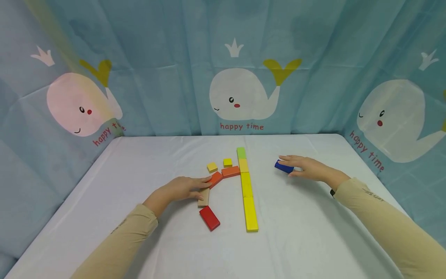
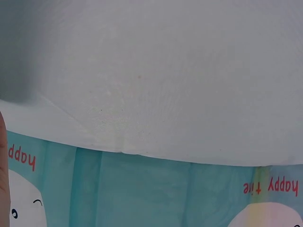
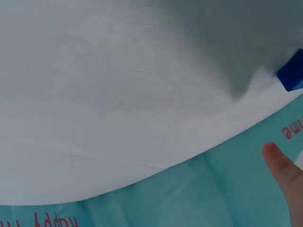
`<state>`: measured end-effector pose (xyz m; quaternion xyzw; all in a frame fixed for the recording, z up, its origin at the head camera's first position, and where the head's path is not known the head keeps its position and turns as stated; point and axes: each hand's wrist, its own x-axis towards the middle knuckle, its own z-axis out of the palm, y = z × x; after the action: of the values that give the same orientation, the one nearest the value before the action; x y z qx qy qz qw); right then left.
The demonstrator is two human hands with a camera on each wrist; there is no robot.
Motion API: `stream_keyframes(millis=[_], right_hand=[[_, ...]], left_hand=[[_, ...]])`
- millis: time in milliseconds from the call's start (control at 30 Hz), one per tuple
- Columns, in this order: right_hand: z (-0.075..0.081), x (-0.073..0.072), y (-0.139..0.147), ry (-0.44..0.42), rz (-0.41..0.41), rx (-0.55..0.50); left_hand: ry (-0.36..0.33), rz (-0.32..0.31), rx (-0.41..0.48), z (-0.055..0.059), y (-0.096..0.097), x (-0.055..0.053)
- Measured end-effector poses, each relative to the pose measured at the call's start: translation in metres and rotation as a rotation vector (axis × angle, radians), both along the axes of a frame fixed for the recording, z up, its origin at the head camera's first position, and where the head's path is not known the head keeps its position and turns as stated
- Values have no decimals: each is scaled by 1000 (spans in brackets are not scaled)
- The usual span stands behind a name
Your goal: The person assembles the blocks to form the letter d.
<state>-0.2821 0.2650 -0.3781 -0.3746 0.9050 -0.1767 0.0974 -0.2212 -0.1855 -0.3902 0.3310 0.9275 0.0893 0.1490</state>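
My left hand [image 1: 183,188] rests over a plain wooden block [image 1: 203,202] and an orange block [image 1: 216,178]; its fairly straight fingers touch the orange one and its thumb lies on the wooden one. Just below them, a red block [image 1: 210,218] lies at a slant. A second orange block [image 1: 230,171] continues the curve up to a straight column of yellow blocks [image 1: 250,214]. On the right, a blue block [image 1: 285,167] is pinched between the thumb and fingers of my right hand [image 1: 306,168]. In the right wrist view, the blue block [image 3: 292,73] is cut off by the frame edge.
Two small cubes, one pale yellow [image 1: 211,167] and one bright yellow [image 1: 227,162], sit behind the orange blocks. A light green block [image 1: 241,152] tops the column. White cloth covers the table [image 1: 292,240]; a blue curtain [image 1: 160,100] with printed whales hangs behind it and at the sides.
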Motion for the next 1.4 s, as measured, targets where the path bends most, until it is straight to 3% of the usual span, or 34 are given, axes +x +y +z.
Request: stream_keyframes(millis=[400, 867, 1133, 1400], right_hand=[[-18, -10, 12, -107, -56, 30], [-28, -13, 6, 31, -108, 43], [-27, -9, 3, 2, -146, 0], [-21, 3, -4, -31, -164, -115]], left_hand=[[-8, 10, 7, -1, 0, 0], [4, 1, 21, 0, -3, 2], [-7, 1, 24, -2, -3, 2], [-13, -1, 18, -1, -3, 2]])
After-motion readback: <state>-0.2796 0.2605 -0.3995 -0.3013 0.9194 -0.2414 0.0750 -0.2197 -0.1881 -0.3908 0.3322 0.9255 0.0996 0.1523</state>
